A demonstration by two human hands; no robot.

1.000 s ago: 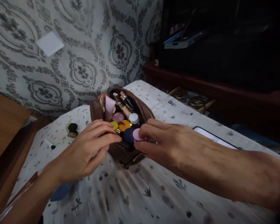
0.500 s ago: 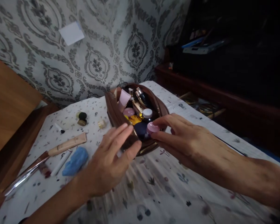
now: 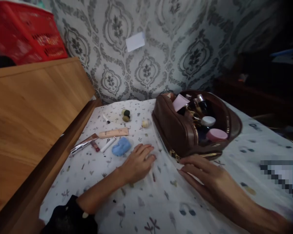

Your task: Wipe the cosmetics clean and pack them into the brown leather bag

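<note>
A brown bag point(image 3: 175, 126) stands unzipped at the right, filled with cosmetics. Inside it lie a pink round jar point(image 3: 217, 134), a white-lidded jar point(image 3: 208, 121) and a pale pink tube point(image 3: 180, 102). My right hand point(image 3: 207, 175) is at the bag's front lower edge beside the gold zipper pull point(image 3: 174, 155), fingers extended, holding nothing that I can see. Over the cloth left of the bag is my left hand point(image 3: 140, 162), empty, its fingers apart. Nearest to it is a blue scrunchie point(image 3: 121, 146).
On the patterned cloth point(image 3: 141, 204) at the left lie a beige tube point(image 3: 113, 132), a white stick point(image 3: 108, 144), a silver-brown tube point(image 3: 84, 144) and small dark items point(image 3: 126, 115). A wooden panel point(image 3: 39, 120) borders the left, with a red basket point(image 3: 26, 35) behind.
The view has turned left. My right hand has let go of the pink jar, which now rests in the bag, and has moved to the bag's front. My left hand has moved away from the bag.
</note>
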